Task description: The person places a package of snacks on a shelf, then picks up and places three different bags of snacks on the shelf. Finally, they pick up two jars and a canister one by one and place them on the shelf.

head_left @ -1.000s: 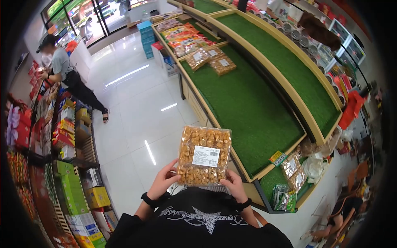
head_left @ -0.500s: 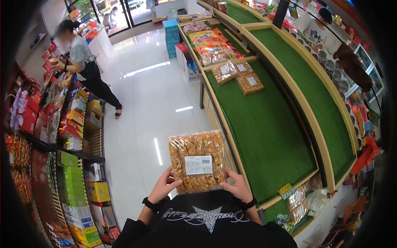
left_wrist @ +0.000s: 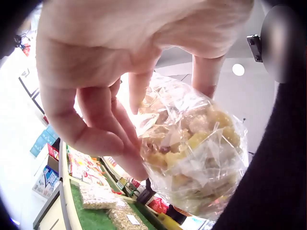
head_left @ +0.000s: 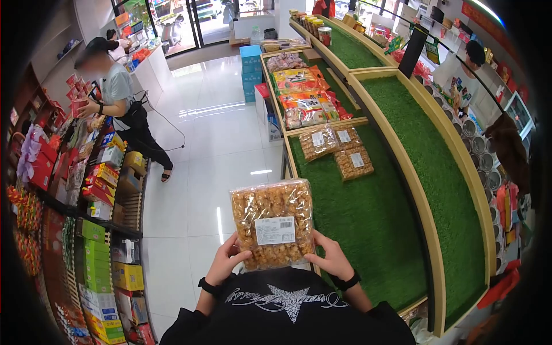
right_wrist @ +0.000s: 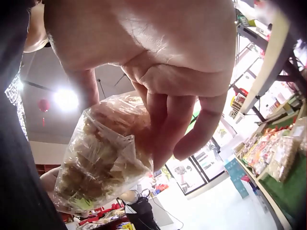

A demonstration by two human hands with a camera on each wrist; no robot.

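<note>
A square clear-wrapped pack of golden-brown puffed snack pieces (head_left: 271, 201) with a white printed label (head_left: 275, 230) is held in front of the chest. My left hand (head_left: 226, 260) grips its lower left corner, thumb on the front face. At the lower right corner my right hand (head_left: 332, 259) pinches it the same way. Both wrist views show the crinkled wrapping of the pack (left_wrist: 192, 143) between thumb and fingers, the other fingers curled behind it. Similar packs (head_left: 353, 163) lie on the green turf of the display stand (head_left: 374, 230) ahead to the right.
Bright bagged goods (head_left: 302, 98) fill the stand's far section. A raised turf shelf (head_left: 425, 126) runs along its right. Shelves of boxes (head_left: 95, 253) line the left, where a person (head_left: 118, 92) stands holding something red. White tiled floor (head_left: 201, 149) lies between. Blue boxes (head_left: 250, 72) stand farther off.
My view has swung round, so the stand's turf and its packs appear nearer and lower. Both hands keep hold of the snack pack, which has shifted slightly left in view.
</note>
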